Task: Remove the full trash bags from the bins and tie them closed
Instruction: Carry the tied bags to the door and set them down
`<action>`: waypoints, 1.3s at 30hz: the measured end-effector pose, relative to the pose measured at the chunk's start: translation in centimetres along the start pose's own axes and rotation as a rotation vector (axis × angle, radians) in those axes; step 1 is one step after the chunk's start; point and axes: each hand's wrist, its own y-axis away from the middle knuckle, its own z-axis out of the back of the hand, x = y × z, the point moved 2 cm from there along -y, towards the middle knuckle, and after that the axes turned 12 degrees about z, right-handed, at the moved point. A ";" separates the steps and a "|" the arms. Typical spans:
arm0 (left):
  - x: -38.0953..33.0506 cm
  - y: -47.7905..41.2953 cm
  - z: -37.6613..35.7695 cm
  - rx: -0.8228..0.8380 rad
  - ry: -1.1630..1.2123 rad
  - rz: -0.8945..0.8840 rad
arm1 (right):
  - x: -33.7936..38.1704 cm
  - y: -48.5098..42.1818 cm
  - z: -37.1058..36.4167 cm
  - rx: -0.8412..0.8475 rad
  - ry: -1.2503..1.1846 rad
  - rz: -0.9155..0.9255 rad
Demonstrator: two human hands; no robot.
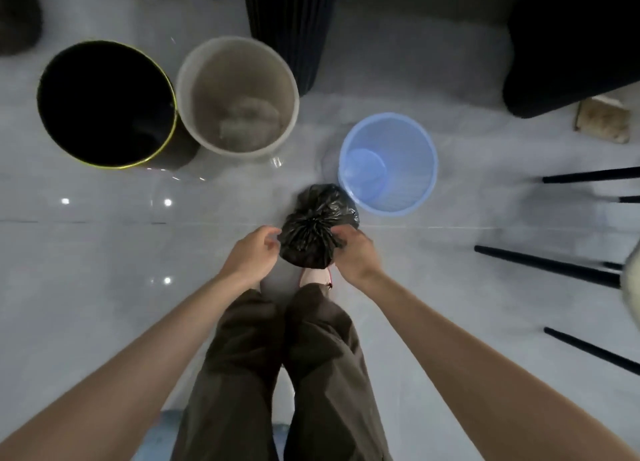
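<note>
A small black trash bag (313,228) sits on the pale floor just in front of my feet, its mouth gathered into pleats at the top. My left hand (254,254) is at the bag's left side with fingers curled near the gathered plastic. My right hand (353,252) pinches the gathered top from the right. A blue bin (415,183) stands just beyond the bag with no bag in it. Further left stand a beige bin (188,79) with a clear liner and some waste, and a black bin (45,93) with a yellow rim.
Black chair legs (547,266) stretch across the floor at the right. A dark ribbed object (291,27) stands behind the beige bin, and dark furniture (571,44) fills the top right. My legs in brown trousers (287,356) are below the bag.
</note>
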 end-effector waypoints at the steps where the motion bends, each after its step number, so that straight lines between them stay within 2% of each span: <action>1: 0.5 -1.2 -0.9 -0.004 0.008 -0.008 | -0.7 -1.0 -0.8 0.015 0.039 0.025; 9: 3.1 -11.6 -8.1 -0.051 0.011 -0.089 | -5.9 -9.7 -7.6 0.023 0.236 0.161; 13: 4.5 -15.6 -11.4 -0.086 -0.166 -0.116 | -8.6 -13.0 -10.0 -0.029 0.274 0.197; 18: 5.6 -18.2 -13.5 -0.234 -0.384 -0.161 | -9.5 -15.6 -11.0 -0.109 0.566 0.394; 21: 6.3 -19.2 -13.8 -0.292 -0.395 -0.191 | -9.2 -16.9 -11.5 -0.097 0.699 0.411; 24: 6.6 -19.1 -13.8 -0.281 -0.374 -0.222 | -8.5 -16.9 -11.7 -0.057 0.764 0.400; 27: 6.5 -18.1 -13.4 -0.284 -0.366 -0.241 | -7.8 -15.9 -11.5 -0.037 0.727 0.436; 31: 6.0 -15.6 -11.8 -0.348 -0.343 -0.301 | -6.4 -12.8 -10.1 -0.083 0.539 0.451; 36: 4.5 -9.8 -7.4 -0.597 -0.369 -0.443 | -1.8 -6.6 -7.2 -0.197 0.270 0.569; 39: 3.7 -5.2 -3.3 -0.702 -0.394 -0.509 | 2.5 -2.2 -4.9 -0.276 0.213 0.653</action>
